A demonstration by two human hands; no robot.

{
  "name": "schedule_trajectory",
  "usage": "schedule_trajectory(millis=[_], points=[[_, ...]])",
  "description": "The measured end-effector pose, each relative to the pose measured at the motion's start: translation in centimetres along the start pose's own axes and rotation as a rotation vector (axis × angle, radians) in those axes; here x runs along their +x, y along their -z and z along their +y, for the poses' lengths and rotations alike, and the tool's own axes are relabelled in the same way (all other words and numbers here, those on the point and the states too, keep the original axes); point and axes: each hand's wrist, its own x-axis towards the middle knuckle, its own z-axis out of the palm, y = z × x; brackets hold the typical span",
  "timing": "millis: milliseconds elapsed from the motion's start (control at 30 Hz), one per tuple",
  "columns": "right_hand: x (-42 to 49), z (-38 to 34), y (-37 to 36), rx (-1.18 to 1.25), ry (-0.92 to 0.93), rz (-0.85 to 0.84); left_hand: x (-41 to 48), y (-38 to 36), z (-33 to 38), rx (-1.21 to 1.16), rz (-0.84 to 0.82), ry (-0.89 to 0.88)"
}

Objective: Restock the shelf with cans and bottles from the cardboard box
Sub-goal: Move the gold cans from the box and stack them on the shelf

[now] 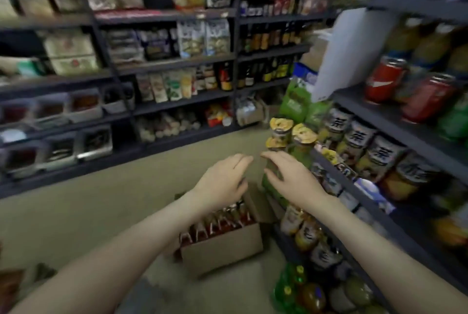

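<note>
In the centre of the frame the left hand [222,182] hovers with loose, released fingers above the cardboard box [222,253] of red-capped bottles [220,220] on the floor. The right hand [291,179] curves beside a green bottle [274,167] at the shelf [367,111] on the right. Through the blur I cannot tell whether it grasps the bottle.

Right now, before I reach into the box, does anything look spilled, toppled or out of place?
Nothing stands out. The cardboard box sits upright on the floor, its bottles standing in rows, no spill visible. The red cans on the right shelf seem to lean, probably lens distortion; blur hides detail.
</note>
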Motion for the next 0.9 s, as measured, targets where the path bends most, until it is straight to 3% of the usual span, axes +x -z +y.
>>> schedule_trajectory(millis=[133, 433, 733, 900], points=[[5.7, 1.4, -6.3, 0.047, 0.049, -0.128, -2.5, -2.8, -6.7, -0.009, -0.079, 0.35], [18.2, 8.4, -19.0, 0.068, -0.026, -0.456, -3.8, -9.7, -19.4, -0.053, -0.403, 0.834], [22.7, 18.2, -35.2, 0.012, -0.233, -0.641, -6.5, -23.7, -31.9, -0.126, -0.614, 0.938], [24.0, 23.0, -43.8, 0.024, -0.4, -0.602, -6.6, -33.8, -39.5, -0.061, -0.821, 0.777]])
